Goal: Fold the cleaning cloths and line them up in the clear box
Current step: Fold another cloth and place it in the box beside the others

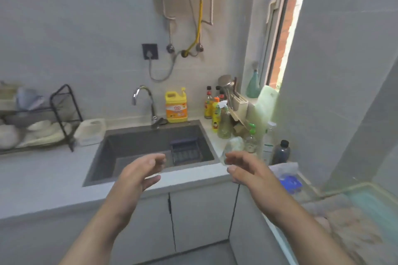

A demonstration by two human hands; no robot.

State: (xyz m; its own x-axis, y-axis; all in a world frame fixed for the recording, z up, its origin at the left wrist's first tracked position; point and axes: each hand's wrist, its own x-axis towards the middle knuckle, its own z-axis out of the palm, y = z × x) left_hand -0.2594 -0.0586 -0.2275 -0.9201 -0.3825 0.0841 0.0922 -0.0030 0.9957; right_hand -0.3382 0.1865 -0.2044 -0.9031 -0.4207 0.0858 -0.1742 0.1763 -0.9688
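Observation:
My left hand (140, 170) hovers over the front edge of the grey sink (150, 142), fingers loosely curved, holding nothing. My right hand (243, 168) hovers a little to the right, over the counter corner, fingers also relaxed and empty. A blue cloth-like thing (290, 182) lies on the counter just right of my right hand, under a pale crumpled sheet (284, 168). Light cloths (41, 131) lie folded on the lower shelf of the black rack at far left. A clear lidded box (90, 131) stands between the rack and the sink. The frame is blurred.
A tap (144, 103) and a yellow detergent jug (176, 105) stand behind the sink. Several bottles (224, 118) and a knife block (238, 107) crowd the right corner by the window. A blue basket (186, 150) sits in the sink. Cabinet doors are below.

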